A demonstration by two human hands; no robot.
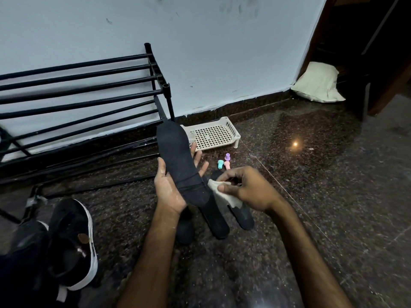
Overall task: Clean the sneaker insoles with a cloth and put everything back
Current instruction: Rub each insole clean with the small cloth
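A white cloth (224, 196) is pinched in the right hand (246, 187), just beside 1 black insole (175, 152) cradled on the open left hand (169, 190). Wiping is judged under way; a stroke along its length is called for.

Left hand (171, 187) and right hand (246, 190) on bare forearms; dark trouser leg (20, 261) (dim, lower left)

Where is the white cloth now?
In the head view, right of centre, the right hand pinches the white cloth, beside the near end of the black insole that rests on the left hand.
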